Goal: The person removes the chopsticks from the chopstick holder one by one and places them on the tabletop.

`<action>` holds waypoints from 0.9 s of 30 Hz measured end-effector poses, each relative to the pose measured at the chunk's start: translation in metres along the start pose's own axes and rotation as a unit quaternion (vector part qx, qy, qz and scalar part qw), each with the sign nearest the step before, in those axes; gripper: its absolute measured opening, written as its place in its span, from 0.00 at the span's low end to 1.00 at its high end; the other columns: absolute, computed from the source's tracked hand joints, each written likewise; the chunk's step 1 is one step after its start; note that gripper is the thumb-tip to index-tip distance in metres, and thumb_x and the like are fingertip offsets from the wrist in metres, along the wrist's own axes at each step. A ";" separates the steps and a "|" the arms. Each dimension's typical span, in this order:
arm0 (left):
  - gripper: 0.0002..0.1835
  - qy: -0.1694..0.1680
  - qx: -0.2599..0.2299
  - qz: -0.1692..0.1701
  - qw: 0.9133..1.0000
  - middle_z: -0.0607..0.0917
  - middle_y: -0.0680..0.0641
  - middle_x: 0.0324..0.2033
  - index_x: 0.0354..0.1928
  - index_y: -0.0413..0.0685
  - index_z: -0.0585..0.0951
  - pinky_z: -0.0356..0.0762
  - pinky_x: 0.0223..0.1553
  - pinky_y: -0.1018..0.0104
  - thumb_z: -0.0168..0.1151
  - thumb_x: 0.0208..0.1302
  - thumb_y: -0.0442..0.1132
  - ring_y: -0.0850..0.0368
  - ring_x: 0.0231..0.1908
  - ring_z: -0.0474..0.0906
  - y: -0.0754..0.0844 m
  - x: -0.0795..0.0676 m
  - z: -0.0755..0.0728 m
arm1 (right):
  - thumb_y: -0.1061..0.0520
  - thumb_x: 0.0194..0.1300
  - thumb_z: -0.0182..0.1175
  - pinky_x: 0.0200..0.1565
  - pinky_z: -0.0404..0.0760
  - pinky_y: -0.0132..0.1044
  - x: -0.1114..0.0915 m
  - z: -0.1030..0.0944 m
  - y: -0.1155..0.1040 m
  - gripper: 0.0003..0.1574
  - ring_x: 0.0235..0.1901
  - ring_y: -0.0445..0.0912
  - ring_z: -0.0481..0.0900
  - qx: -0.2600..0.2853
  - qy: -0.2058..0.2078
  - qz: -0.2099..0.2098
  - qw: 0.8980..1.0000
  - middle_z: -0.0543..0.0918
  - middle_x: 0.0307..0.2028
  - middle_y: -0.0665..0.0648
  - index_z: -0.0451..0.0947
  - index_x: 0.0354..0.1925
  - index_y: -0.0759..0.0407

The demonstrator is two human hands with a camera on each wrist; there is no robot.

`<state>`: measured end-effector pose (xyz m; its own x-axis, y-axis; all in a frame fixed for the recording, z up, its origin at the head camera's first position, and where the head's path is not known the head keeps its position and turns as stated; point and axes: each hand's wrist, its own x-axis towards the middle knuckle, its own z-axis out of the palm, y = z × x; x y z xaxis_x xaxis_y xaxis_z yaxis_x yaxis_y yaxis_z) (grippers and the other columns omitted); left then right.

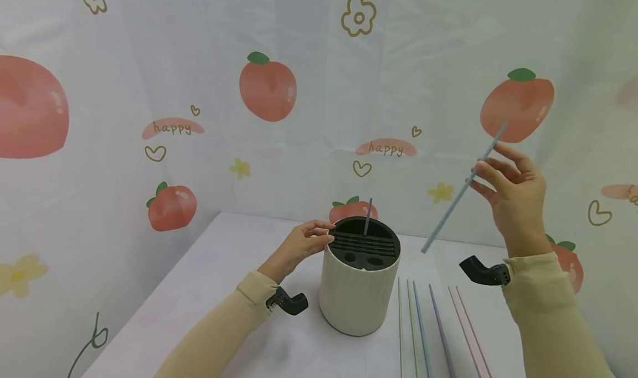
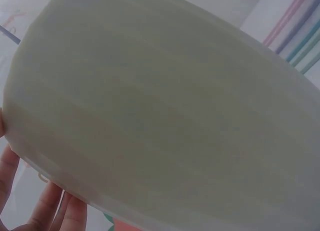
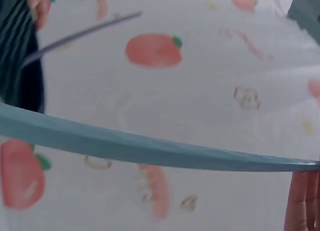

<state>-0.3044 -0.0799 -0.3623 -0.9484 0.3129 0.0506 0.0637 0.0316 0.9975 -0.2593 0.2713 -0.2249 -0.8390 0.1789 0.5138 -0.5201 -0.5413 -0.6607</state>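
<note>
A pale ribbed cylindrical pen holder [image 1: 355,300] stands upright on the table, its black top insert [image 1: 364,245] divided into slots and round holes. My left hand [image 1: 304,242] holds its left rim, thumb and fingertips at the edge; in the left wrist view its fingers [image 2: 47,203] lie along the holder's side. One thin purple stick [image 1: 368,216] stands in the large rear compartment. My right hand [image 1: 515,195] pinches a slim light-blue stick [image 1: 451,207] in the air, right of the holder. The stick slants, its lower end toward the holder; the right wrist view shows its long flat faces [image 3: 165,153].
Several thin sticks lie side by side on the white table [image 1: 279,345] right of the holder: green sticks [image 1: 413,322], a blue stick [image 1: 421,328], a purple stick [image 1: 441,328] and pink sticks [image 1: 466,325]. A white curtain [image 1: 309,167] with printed fruit hangs behind.
</note>
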 end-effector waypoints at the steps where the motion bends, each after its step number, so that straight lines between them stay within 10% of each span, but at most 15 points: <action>1: 0.19 0.001 0.000 0.000 1.000 0.74 0.39 0.54 0.55 0.42 0.79 0.78 0.57 0.59 0.65 0.62 0.36 0.54 0.49 0.78 0.000 0.000 0.000 | 0.78 0.60 0.56 0.35 0.88 0.41 -0.002 -0.011 0.002 0.24 0.31 0.49 0.86 -0.012 0.003 0.013 1.000 0.85 0.32 0.60 0.77 0.54 0.65; 7: 0.18 0.000 0.001 -0.003 1.000 0.74 0.39 0.54 0.55 0.43 0.79 0.78 0.57 0.59 0.65 0.63 0.37 0.54 0.50 0.78 -0.001 0.000 -0.001 | 0.74 0.63 0.56 0.35 0.87 0.34 -0.029 -0.081 0.038 0.23 0.33 0.42 0.86 -0.128 -0.012 0.107 0.986 0.85 0.32 0.52 0.81 0.51 0.55; 13: 0.19 -0.004 0.006 0.000 1.000 0.74 0.39 0.55 0.56 0.43 0.79 0.78 0.58 0.59 0.65 0.63 0.37 0.54 0.49 0.78 0.000 0.000 -0.001 | 0.65 0.65 0.61 0.38 0.86 0.31 -0.073 -0.129 0.084 0.19 0.35 0.37 0.84 -0.305 -0.012 0.234 0.923 0.84 0.33 0.44 0.79 0.53 0.51; 19: 0.19 -0.006 0.009 0.003 1.000 0.73 0.38 0.57 0.56 0.43 0.79 0.78 0.58 0.59 0.65 0.63 0.37 0.53 0.50 0.78 0.001 0.000 0.000 | 0.61 0.65 0.62 0.41 0.86 0.37 -0.104 -0.144 0.116 0.36 0.38 0.43 0.84 -0.401 -0.045 0.331 0.853 0.86 0.38 0.51 0.61 0.65 0.75; 27: 0.19 -0.003 0.007 0.003 1.000 0.73 0.38 0.57 0.56 0.43 0.79 0.78 0.58 0.59 0.65 0.63 0.38 0.54 0.51 0.78 0.001 -0.002 -0.002 | 0.65 0.61 0.65 0.34 0.87 0.38 -0.117 -0.145 0.138 0.34 0.33 0.46 0.84 -0.452 -0.033 0.354 0.818 0.85 0.34 0.56 0.65 0.60 0.79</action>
<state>-0.3032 -0.0819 -0.3616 -0.9461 0.3191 0.0553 0.0728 0.0432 0.9964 -0.2557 0.2951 -0.4555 -0.9863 0.0226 -0.1635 0.1612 0.3441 -0.9250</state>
